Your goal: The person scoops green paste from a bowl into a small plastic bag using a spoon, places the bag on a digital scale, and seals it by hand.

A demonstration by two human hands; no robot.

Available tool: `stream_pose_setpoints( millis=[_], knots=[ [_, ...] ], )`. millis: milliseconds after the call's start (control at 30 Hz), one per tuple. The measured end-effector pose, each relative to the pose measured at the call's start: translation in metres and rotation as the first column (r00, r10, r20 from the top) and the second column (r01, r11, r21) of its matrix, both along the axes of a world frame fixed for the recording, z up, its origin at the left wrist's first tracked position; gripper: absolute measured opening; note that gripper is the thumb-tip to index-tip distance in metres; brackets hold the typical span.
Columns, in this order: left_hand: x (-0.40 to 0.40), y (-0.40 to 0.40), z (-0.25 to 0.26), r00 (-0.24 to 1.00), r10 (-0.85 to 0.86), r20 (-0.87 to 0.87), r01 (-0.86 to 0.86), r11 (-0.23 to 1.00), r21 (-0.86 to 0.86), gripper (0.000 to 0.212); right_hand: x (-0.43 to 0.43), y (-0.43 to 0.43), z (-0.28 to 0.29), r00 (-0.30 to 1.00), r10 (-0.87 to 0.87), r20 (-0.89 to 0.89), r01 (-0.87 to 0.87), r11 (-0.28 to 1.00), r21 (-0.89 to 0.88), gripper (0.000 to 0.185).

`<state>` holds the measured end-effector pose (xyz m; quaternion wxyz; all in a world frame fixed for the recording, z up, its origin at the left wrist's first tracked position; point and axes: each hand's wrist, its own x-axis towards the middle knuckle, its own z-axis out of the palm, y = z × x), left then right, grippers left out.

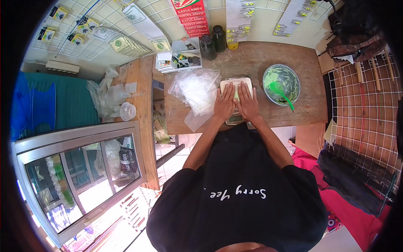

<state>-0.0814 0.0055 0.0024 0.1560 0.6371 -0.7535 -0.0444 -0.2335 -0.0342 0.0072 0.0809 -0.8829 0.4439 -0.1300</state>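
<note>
My left hand (225,102) and my right hand (247,102) lie flat side by side, palms down, fingers pointing away from me. Under them is a pale green thing (236,94), mostly hidden, on the whitish platform of a kitchen scale (248,80). The scale's small display (235,119) shows between my wrists. To the right stands a metal bowl (267,94) smeared inside with a green paste, with a green plastic spoon (277,88) resting in it. A heap of clear plastic bags (198,91) lies just left of my left hand.
A white box (195,64) of small items and dark-lidded jars (207,47) stand along the back of the wooden table (302,116). A clear plastic cup (127,111) sits on the side bench at left, above a glass display case (85,176). Wire racks hang at right.
</note>
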Motion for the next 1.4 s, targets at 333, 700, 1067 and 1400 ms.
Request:
stream_pose_setpoints(
  millis=[333,700,1067,1400],
  knots=[
    [0.000,0.000,-0.001,1.000,0.010,0.025,-0.010,1.000,-0.005,0.062,0.000,-0.001,-0.005,1.000,-0.009,-0.011,0.008,1.000,-0.028,0.067],
    [0.000,0.007,0.011,0.969,0.063,-0.239,-0.065,0.998,0.000,0.056,-0.019,0.006,-0.010,0.955,-0.090,0.282,0.052,0.989,0.140,0.059],
    [0.000,0.034,0.010,0.939,0.079,-0.335,-0.097,0.994,-0.039,0.041,-0.043,0.030,-0.012,0.906,-0.257,0.336,0.174,0.950,0.259,0.050],
    [-0.005,0.040,0.012,0.916,0.131,-0.378,-0.127,0.991,0.036,0.044,-0.080,0.021,-0.066,0.767,-0.502,0.400,0.116,0.721,0.683,0.085]
  ],
)
